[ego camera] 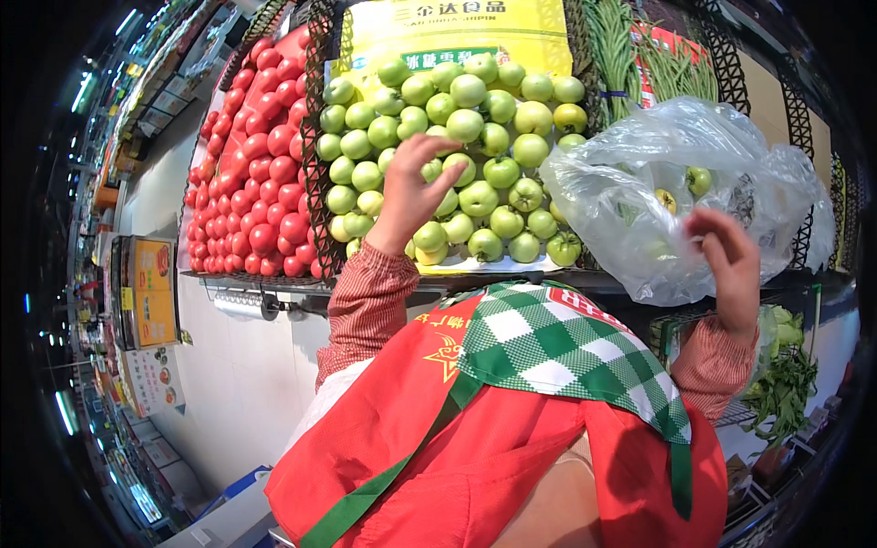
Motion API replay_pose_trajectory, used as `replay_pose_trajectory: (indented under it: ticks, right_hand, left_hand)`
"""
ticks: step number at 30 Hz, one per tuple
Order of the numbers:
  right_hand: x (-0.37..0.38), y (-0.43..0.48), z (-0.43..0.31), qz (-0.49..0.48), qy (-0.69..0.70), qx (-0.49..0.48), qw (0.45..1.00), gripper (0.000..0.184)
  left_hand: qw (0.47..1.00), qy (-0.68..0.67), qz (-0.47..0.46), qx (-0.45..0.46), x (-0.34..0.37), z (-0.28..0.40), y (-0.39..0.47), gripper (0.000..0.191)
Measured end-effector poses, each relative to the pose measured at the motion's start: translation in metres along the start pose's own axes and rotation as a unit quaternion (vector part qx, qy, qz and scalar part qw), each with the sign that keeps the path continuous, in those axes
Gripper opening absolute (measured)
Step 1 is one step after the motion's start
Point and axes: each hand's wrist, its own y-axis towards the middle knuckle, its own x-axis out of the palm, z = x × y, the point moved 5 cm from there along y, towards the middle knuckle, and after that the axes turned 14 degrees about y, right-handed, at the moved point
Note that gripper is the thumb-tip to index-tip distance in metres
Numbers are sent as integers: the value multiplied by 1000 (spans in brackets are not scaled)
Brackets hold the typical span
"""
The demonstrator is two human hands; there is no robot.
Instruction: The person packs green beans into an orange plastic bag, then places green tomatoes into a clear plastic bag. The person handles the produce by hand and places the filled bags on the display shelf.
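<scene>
Over a bed of green tomatoes [502, 172], my left hand [414, 188] hangs with thumb and fingers spread apart. Its fingertips reach close to one green tomato; whether they touch it is hard to tell. To the right, a clear plastic bag [637, 264] lies over the display, and a few green tomatoes [698, 180] show inside or through it. My right hand [730, 257] is at the bag's near right side, its fingers curled and the tips blurred against a bunched fold of plastic. A grip on that fold cannot be made out.
Red tomatoes [264, 178] fill the section to the left, behind a black mesh divider [322, 137]. Long green beans [613, 51] lie at the back right. A plastic bag roll [243, 305] hangs under the front edge at left. Leafy greens [784, 383] sit lower right.
</scene>
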Motion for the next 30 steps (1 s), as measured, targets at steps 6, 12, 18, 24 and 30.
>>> replay_pose_trajectory:
  ticks: [6,12,18,24,30]
  right_hand:
    - [159,9,5,-353,20,-1,936,27]
    - [234,60,135,-246,-251,-78,933,40]
    - [218,98,220,-106,-518,-63,847,35]
    - [225,102,215,-87,-620,-143,767,17]
    - [211,91,198,-45,-560,-131,817,25]
  left_hand:
    - [965,171,-179,89,86,-51,-72,53]
    - [962,243,-50,118,99,-46,-29,66]
    - [921,329,-159,135,109,-57,26,81]
    - [909,327,-233,116,132,-53,27,72]
    - [922,342,-165,75,145,-48,20,65]
